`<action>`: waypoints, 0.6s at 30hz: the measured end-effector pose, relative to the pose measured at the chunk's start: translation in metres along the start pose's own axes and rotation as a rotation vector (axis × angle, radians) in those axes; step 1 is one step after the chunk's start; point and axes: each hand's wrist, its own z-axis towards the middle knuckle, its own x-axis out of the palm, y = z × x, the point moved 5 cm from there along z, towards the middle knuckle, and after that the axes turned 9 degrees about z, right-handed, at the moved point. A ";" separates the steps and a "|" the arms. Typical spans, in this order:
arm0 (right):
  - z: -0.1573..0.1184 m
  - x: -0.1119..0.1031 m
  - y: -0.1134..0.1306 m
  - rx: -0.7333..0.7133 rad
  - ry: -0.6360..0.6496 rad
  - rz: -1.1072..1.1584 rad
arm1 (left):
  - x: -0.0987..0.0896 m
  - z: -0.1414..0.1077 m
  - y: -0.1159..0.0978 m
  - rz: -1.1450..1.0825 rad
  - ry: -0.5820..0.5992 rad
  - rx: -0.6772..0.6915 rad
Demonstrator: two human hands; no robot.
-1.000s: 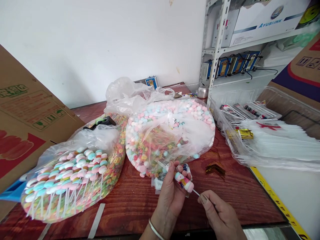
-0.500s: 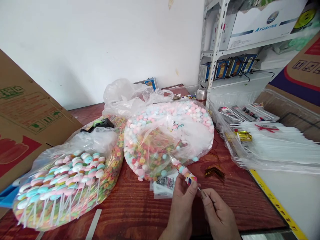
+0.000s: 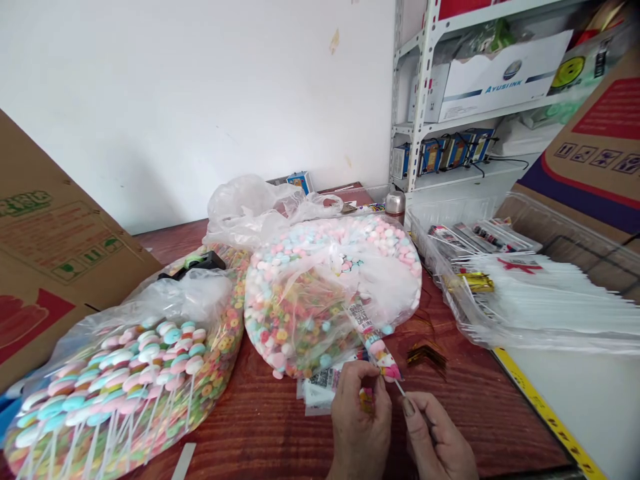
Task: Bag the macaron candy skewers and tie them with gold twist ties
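Note:
My right hand pinches the thin white stick of a marshmallow skewer, which sits in a narrow clear printed sleeve. The skewer slants up and away over the big candy bag's near edge. Beside its lower end, my left hand is closed, fingers curled, with gold twist ties showing between them. Its fingertips are close to the sleeve; whether they touch it I cannot tell. Flat printed sleeves lie on the table behind the left hand, and loose gold ties lie to the right.
A large bag of marshmallows and ring candies lies in the middle. Lollipop-like marshmallow sticks rest on another bag at left. A clear plastic tray holds white sticks at right. Cardboard boxes and a metal shelf flank the table.
The view has tilted up and turned slightly right. My left hand's fingers have shifted off the sleeve's middle towards its lower end; more of the printed sleeve shows. The right hand still pinches the stick.

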 end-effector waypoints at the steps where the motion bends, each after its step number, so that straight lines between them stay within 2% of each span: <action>1: -0.001 0.000 0.000 0.001 -0.004 0.009 | -0.001 0.001 0.000 0.013 0.000 0.016; 3: -0.002 0.000 0.001 0.010 -0.010 0.026 | -0.002 0.001 -0.002 0.062 -0.005 0.091; 8: 0.001 0.003 0.004 0.007 -0.002 0.145 | 0.006 -0.017 -0.009 0.298 -0.051 0.545; 10: 0.003 0.005 0.004 -0.003 -0.004 0.243 | 0.013 -0.025 -0.005 0.329 -0.017 0.582; 13: 0.006 0.007 0.000 0.040 0.004 0.442 | 0.020 -0.028 0.004 0.208 0.187 0.433; 16: 0.005 0.006 -0.007 0.078 0.035 0.546 | 0.021 -0.022 0.013 -0.099 0.367 0.119; 18: 0.002 0.003 -0.010 0.094 0.056 0.500 | 0.020 -0.018 0.016 -0.346 0.418 -0.099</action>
